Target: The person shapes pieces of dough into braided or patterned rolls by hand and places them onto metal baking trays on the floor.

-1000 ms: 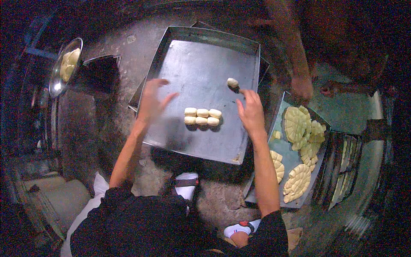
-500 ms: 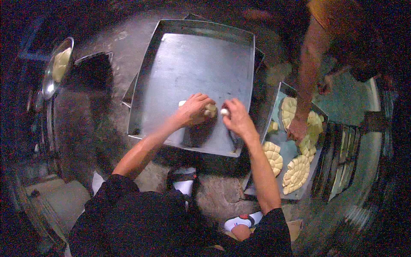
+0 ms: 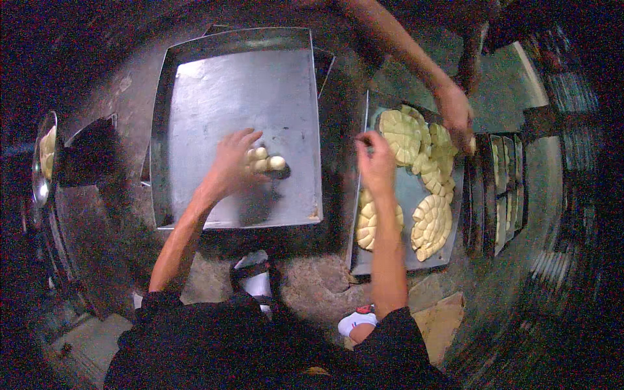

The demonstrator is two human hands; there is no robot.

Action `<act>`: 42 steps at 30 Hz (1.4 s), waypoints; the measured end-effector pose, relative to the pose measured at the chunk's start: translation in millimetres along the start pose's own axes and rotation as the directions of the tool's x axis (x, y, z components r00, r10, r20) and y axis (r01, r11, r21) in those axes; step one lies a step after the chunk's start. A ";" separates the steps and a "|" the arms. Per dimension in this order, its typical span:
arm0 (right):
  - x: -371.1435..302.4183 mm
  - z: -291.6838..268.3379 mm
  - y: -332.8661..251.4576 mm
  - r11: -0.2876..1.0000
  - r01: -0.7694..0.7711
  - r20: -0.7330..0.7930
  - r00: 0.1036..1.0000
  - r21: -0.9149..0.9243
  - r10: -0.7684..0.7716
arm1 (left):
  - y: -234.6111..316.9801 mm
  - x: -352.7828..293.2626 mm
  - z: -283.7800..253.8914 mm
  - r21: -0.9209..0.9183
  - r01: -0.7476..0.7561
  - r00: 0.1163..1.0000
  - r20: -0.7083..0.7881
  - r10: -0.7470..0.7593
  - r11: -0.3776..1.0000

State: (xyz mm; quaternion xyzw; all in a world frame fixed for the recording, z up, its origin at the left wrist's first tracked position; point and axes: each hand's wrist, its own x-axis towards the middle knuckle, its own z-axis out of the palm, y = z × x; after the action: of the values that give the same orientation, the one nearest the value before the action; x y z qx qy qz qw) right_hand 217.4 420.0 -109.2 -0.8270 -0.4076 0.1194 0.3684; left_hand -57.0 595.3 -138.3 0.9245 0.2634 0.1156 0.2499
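Note:
My left hand [image 3: 229, 164] is over the large metal tray [image 3: 224, 84], blurred, fingers spread around the left side of a small cluster of pale dough balls [image 3: 260, 158]. It hides part of the cluster; I cannot tell whether it touches the dough. One rounder dough ball [image 3: 277, 162] sits at the cluster's right end. To the right, my right hand [image 3: 378, 162] hovers over the left edge of a second tray [image 3: 403, 257]. Its fingers are loosely curled, with a gap at the thumb and nothing visible between them.
Segmented dough rounds [image 3: 431, 226] lie in the second tray, some piled at its far end. Another person's hand [image 3: 457, 117] reaches across its far right corner. Dark racked pans [image 3: 500, 195] stand farther right. A metal bowl [image 3: 44, 156] holding dough is at far left.
My right hand has moved right, away from the large tray, and the white ball it held is gone from its fingers. My left hand has spread open. The other person's hand has left the dough rounds.

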 end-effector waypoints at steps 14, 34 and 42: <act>-48.2 -46.3 129.2 0.987 0.145 0.354 0.928 -0.066 -0.112 | 128.1 -11.6 16.3 -0.717 -0.050 0.972 0.125 0.199 0.695; -106.9 -20.5 -103.8 0.827 -0.308 0.388 0.914 0.470 0.119 | 109.1 -33.2 -8.9 -0.939 0.269 0.962 0.252 -0.103 0.215; -98.1 -15.2 -89.2 0.944 -0.033 0.332 0.940 0.329 -0.083 | 107.9 -47.2 -10.2 -0.742 0.059 0.990 -0.042 -0.134 0.668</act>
State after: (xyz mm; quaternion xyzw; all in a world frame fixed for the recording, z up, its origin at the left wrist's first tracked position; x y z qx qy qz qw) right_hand 110.0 372.7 -45.5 -0.7149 -0.4501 0.3225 0.4270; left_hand -53.6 494.3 -77.1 0.7230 0.2540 0.2414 0.5953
